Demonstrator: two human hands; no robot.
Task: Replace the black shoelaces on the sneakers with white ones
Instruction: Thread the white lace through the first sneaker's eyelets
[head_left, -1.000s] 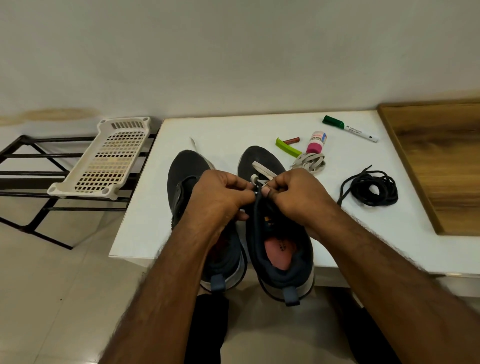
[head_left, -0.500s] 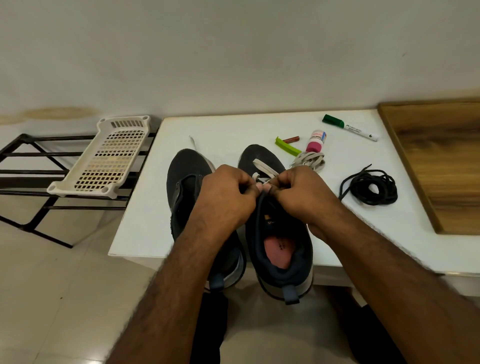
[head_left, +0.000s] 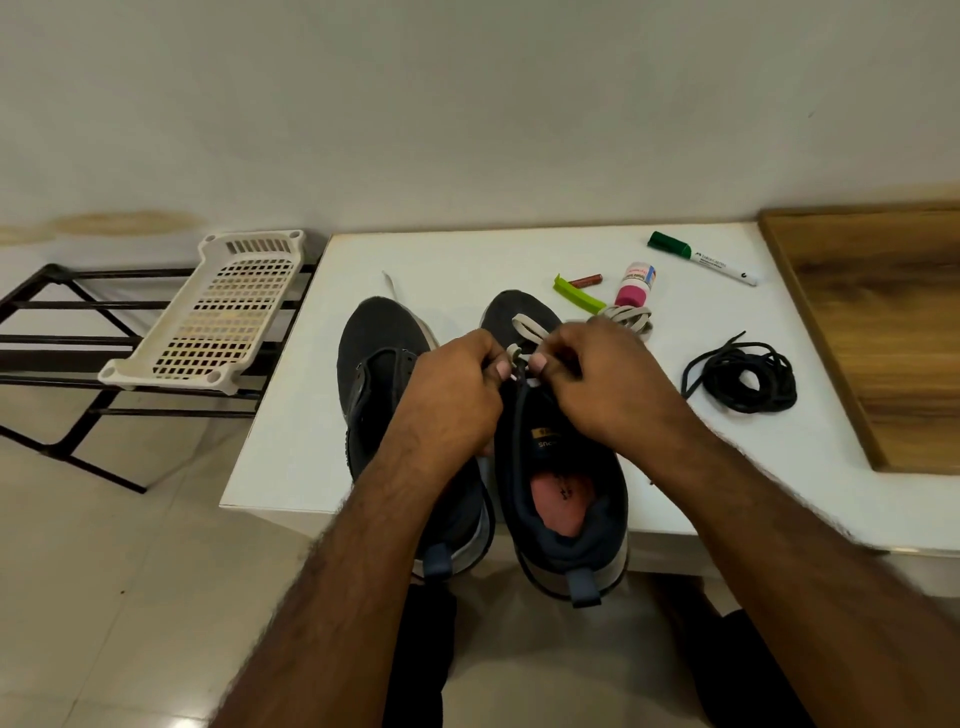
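I am working at the centre of the frame, both hands over the right sneaker (head_left: 563, 467) on the white surface (head_left: 519, 254). My left hand (head_left: 452, 395) and right hand (head_left: 608, 384) are each pinching the white lace (head_left: 525, 328) between thumb and fingertip — a grip clenched on the lace near the lower eyelets. The lace is looking flat, pale and limp; I am judging it light, soft and easily twisted, so taking it close to the tip should be steering it best. The left sneaker (head_left: 379, 364) is lying just beside. The removed black laces (head_left: 743, 376) are sitting coiled at right, a spare white lace bundle (head_left: 631, 317) above centre.
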